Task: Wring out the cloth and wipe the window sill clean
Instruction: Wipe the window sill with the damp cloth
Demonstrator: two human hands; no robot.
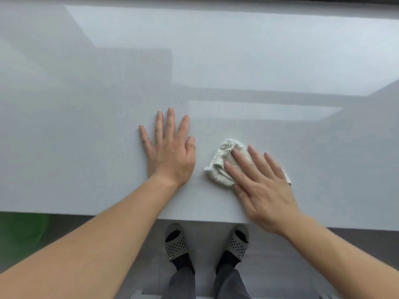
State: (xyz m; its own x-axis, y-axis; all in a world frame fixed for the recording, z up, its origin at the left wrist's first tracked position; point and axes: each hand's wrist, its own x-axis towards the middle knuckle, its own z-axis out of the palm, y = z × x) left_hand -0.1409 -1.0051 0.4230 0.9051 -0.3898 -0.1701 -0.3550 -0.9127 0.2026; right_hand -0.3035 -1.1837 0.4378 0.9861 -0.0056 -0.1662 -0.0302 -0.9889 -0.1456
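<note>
Hands and forearms reach out over a wide, pale grey window sill (pixel 86 126), seen from the head camera looking down. The left hand (pixel 170 152) lies flat on the sill, palm down, fingers spread and straight, gripping nothing. Just to its right, apart from it, the right hand (pixel 259 182) presses flat on a crumpled white cloth (pixel 220 167), fingers stretched out over it rather than curled around it; the hand looks slightly blurred. The cloth rests on the sill near its front edge, bunched up, with most of it showing left of the fingers and a small corner showing past the far side of the hand. Below the sill's edge stand two feet in grey perforated slippers (pixel 176 244) on a grey floor. A blurred green shape (pixel 23 231) sits low at the left, under the sill.
</note>
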